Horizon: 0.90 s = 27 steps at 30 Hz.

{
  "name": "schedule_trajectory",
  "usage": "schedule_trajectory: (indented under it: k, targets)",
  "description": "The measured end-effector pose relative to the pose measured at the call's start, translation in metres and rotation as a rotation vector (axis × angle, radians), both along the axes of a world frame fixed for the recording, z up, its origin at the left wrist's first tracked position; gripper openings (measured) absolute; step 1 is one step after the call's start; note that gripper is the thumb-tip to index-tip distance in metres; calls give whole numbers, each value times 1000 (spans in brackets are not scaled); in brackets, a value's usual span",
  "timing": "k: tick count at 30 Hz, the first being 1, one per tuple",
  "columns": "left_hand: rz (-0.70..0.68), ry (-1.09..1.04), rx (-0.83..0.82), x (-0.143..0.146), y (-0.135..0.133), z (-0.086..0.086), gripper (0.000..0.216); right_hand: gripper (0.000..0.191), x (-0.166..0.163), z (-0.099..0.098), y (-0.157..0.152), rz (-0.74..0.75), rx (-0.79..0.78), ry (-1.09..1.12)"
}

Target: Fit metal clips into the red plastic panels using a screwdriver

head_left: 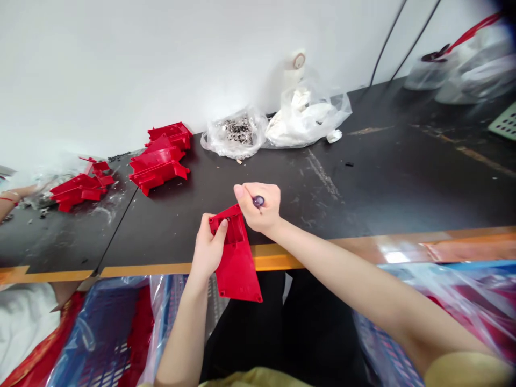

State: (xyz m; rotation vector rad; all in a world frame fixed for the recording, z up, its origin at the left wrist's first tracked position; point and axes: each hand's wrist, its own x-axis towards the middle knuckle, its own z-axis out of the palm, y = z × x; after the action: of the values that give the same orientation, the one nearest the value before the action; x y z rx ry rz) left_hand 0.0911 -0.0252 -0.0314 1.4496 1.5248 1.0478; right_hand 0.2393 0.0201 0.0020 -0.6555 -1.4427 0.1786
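A flat red plastic panel with a recessed compartment at its upper end hangs partly over the table's front edge. My left hand grips its left side, the thumb lying over the recess. At the panel's upper right corner, my right hand is closed in a fist around a tool with a dark, rounded handle end. The tool's working end is hidden by my fist, so I cannot tell its kind or whether it touches the panel.
Stacked red plastic parts and more red pieces stand at left, near another person's arm. Behind my hands lie a bag of small dark and metallic bits and a bag of white pieces. Lined blue baskets sit below the edge.
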Motion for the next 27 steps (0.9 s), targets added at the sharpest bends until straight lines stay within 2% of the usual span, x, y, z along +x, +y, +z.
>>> schedule_trajectory:
  k: [9,12,15,16,19,23,25,27]
  targets:
    - [-9,-63,2,1,0,1,27,52,-3,-4,-1,28,-222,32]
    - [22,-65,12,2,-1,0,27,52,8,-2,11,-8,-358,96]
    - [48,-82,4,1,-3,-1,27,51,35,3,31,-138,-608,124]
    - [53,-93,-1,1,-3,-1,27,52,44,3,38,-217,-879,-33]
    - [55,-122,-12,1,-3,-3,26,42,64,2,50,-251,-1141,-249]
    - [70,-137,-22,-1,-2,-6,22,37,68,4,48,-320,-1267,-440]
    - [70,-139,-28,-3,-3,-7,19,42,67,9,44,-347,-1282,-478]
    - [64,-142,-33,-4,-3,-8,17,38,65,16,39,-323,-1266,-480]
